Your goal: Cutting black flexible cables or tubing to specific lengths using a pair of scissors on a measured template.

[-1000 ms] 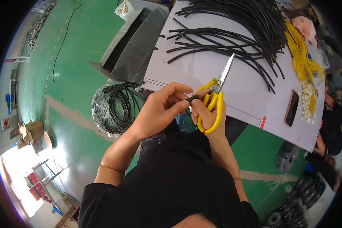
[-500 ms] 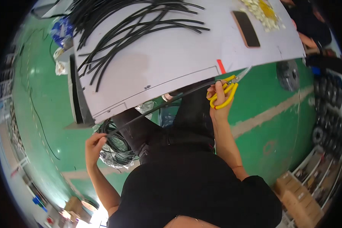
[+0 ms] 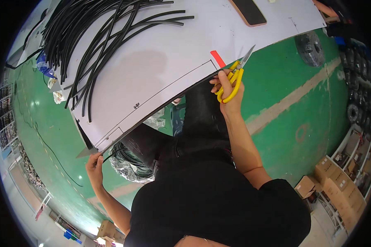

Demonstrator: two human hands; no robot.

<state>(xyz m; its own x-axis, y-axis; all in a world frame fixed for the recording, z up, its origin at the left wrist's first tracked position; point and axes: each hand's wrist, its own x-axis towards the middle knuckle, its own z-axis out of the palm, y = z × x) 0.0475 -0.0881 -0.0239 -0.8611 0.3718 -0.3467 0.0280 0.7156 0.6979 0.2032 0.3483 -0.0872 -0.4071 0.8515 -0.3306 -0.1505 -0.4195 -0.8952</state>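
A long black tube [image 3: 185, 90] is stretched between my two hands along the near edge of the white-topped table [image 3: 160, 74]. My left hand [image 3: 95, 166] pinches it at the near left corner, and a length of black line runs from there toward the coil below. My right hand [image 3: 231, 96] holds yellow-handled scissors [image 3: 240, 78], their blades pointing up and away, and its thumb and fingers also grip the tube close to a red mark [image 3: 217, 59] on the table edge. A drawn line with handwritten marks runs beside the tube.
Many cut black tubes [image 3: 107, 53] lie at the table's far left. A phone [image 3: 249, 12] rests at the far right. Under the table edge sits a coil of black tube [image 3: 130, 160] in clear plastic. A wrapped coil [image 3: 310, 48] and cardboard boxes [image 3: 338, 185] are on the right.
Both hands have moved left, the right one also farther away. The tube, lower and apart from the table before, now lies along its edge. The view has shifted over the table.
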